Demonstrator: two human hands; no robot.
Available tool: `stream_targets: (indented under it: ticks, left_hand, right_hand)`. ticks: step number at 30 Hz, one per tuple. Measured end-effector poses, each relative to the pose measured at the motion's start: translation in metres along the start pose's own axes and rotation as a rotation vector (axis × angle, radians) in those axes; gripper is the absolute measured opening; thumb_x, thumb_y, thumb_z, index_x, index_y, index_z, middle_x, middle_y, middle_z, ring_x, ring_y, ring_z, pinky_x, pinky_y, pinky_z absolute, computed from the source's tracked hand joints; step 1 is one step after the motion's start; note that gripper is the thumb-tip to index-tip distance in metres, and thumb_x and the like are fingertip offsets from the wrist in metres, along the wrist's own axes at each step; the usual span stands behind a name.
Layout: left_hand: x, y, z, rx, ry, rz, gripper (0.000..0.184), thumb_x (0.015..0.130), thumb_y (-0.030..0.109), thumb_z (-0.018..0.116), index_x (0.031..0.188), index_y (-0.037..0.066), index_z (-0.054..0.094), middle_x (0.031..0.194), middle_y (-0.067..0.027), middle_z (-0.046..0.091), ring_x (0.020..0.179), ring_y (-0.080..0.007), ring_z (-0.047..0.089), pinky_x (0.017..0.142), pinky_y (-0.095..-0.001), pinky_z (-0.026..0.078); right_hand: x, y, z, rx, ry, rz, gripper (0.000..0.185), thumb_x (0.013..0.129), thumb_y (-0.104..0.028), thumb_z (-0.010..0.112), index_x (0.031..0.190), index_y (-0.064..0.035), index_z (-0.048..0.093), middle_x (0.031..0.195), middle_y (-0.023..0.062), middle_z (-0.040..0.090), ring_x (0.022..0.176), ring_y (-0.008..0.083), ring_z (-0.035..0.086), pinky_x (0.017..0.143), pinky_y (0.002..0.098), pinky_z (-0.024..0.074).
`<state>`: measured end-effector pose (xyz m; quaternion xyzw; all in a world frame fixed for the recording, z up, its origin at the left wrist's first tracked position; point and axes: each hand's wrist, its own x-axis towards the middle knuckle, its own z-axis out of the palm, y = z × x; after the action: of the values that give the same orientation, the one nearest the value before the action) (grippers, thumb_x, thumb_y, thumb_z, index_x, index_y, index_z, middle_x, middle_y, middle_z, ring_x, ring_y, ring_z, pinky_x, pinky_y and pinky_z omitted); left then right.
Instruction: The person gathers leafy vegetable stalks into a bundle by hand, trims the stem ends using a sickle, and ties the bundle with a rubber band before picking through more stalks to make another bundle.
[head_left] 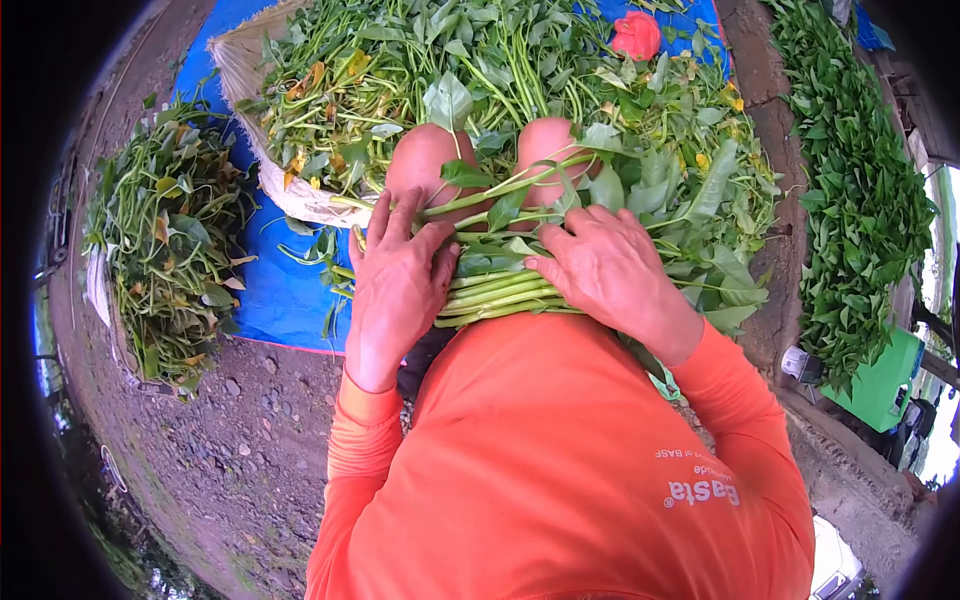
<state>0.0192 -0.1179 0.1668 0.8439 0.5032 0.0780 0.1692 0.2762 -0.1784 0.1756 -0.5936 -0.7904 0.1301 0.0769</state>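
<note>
Stems (500, 296) in a bundle across the lap, just near of the 2 knees, long axis running left to right, leaves mostly off to the right. Left hand (402, 270) has its fingers slightly spread, resting on the left end; right hand (610, 262) is loosely curled over the right part, thumb against the stalks.

Blue tarp (285, 296) bearing pale sack (238, 72), leafy greens (400, 60).
</note>
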Motion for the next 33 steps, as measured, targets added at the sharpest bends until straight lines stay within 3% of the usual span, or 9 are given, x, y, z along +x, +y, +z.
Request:
stream_targets:
  ticks: [2,7,10,13,17,24,28,29,33]
  left_hand:
    - [0.002,0.019,-0.019,0.131,0.064,-0.005,0.038,0.097,0.024,0.076,0.134,0.020,0.074,0.158,-0.0158,0.055,0.151,-0.0415,0.045,0.113,-0.0752,0.035]
    - [0.051,0.018,-0.024,0.173,0.242,0.013,0.023,0.091,0.025,0.079,0.102,0.004,0.079,0.128,-0.0160,0.071,0.122,-0.0371,0.064,0.111,-0.0634,0.041]
    - [0.080,0.014,0.003,0.256,-0.059,-0.099,0.024,0.092,0.026,0.078,0.100,0.002,0.079,0.123,-0.0192,0.070,0.112,-0.0374,0.069,0.102,-0.0605,0.048]
    - [0.086,-0.006,0.019,0.082,-0.073,-0.101,0.024,0.094,0.018,0.075,0.110,0.000,0.074,0.119,-0.0221,0.069,0.107,-0.0413,0.070,0.093,-0.0566,0.053]
    - [0.074,-0.010,0.029,-0.278,0.188,0.199,0.025,0.098,0.010,0.070,0.119,-0.002,0.063,0.110,-0.0238,0.065,0.102,-0.0474,0.066,0.088,-0.0516,0.053]
    - [0.068,-0.003,0.033,-0.122,0.071,0.223,0.038,0.095,0.013,0.077,0.128,0.001,0.063,0.112,-0.0213,0.069,0.104,-0.0431,0.068,0.093,-0.0488,0.054]
    - [0.093,0.026,0.026,-0.040,0.189,0.311,0.025,0.093,0.022,0.081,0.111,0.006,0.078,0.108,-0.0195,0.071,0.102,-0.0384,0.069,0.090,-0.0456,0.054]
    - [0.099,0.035,0.027,-0.034,0.158,0.284,0.021,0.092,0.025,0.082,0.099,0.006,0.082,0.096,-0.0174,0.073,0.094,-0.0360,0.070,0.084,-0.0454,0.054]
    - [0.117,0.028,0.052,-0.108,-0.113,0.235,0.018,0.093,0.020,0.081,0.101,0.003,0.081,0.082,-0.0152,0.073,0.067,-0.0314,0.066,0.069,-0.0433,0.053]
  right_hand:
    - [-0.009,-0.003,0.004,0.009,0.008,0.036,0.030,0.099,-0.039,0.071,0.098,-0.0092,0.074,0.091,0.0091,0.061,0.093,0.0300,0.063,0.082,0.0469,0.0482]
    - [-0.015,-0.004,0.014,0.057,0.098,0.061,0.029,0.099,-0.037,0.071,0.097,-0.0087,0.075,0.091,0.0092,0.059,0.091,0.0304,0.062,0.080,0.0466,0.0478]
    - [-0.018,-0.003,0.013,0.077,0.090,0.071,0.029,0.098,-0.038,0.072,0.099,-0.0089,0.076,0.092,0.0089,0.060,0.092,0.0299,0.062,0.081,0.0456,0.0470]
    - [-0.023,-0.001,0.016,0.110,0.120,0.099,0.030,0.097,-0.038,0.073,0.102,-0.0091,0.077,0.091,0.0083,0.059,0.093,0.0291,0.061,0.082,0.0448,0.0462]
    - [-0.024,0.001,0.021,0.126,0.153,0.101,0.030,0.097,-0.038,0.073,0.104,-0.0093,0.078,0.091,0.0079,0.059,0.094,0.0287,0.060,0.083,0.0449,0.0456]
    - [-0.024,0.003,0.025,0.157,0.176,0.074,0.031,0.097,-0.039,0.073,0.100,-0.0089,0.078,0.091,0.0083,0.060,0.095,0.0292,0.061,0.083,0.0454,0.0459]
    - [-0.022,0.005,0.027,0.144,0.195,0.071,0.031,0.097,-0.039,0.073,0.094,-0.0081,0.077,0.091,0.0086,0.060,0.096,0.0295,0.061,0.084,0.0458,0.0470]
    - [-0.022,0.006,0.028,0.135,0.196,0.058,0.031,0.097,-0.038,0.073,0.098,-0.0073,0.076,0.090,0.0094,0.062,0.094,0.0302,0.063,0.083,0.0463,0.0485]
    - [-0.013,0.009,0.022,0.153,0.151,0.059,0.040,0.095,-0.032,0.073,0.122,-0.0031,0.068,0.081,0.0143,0.069,0.083,0.0345,0.071,0.075,0.0491,0.0546]
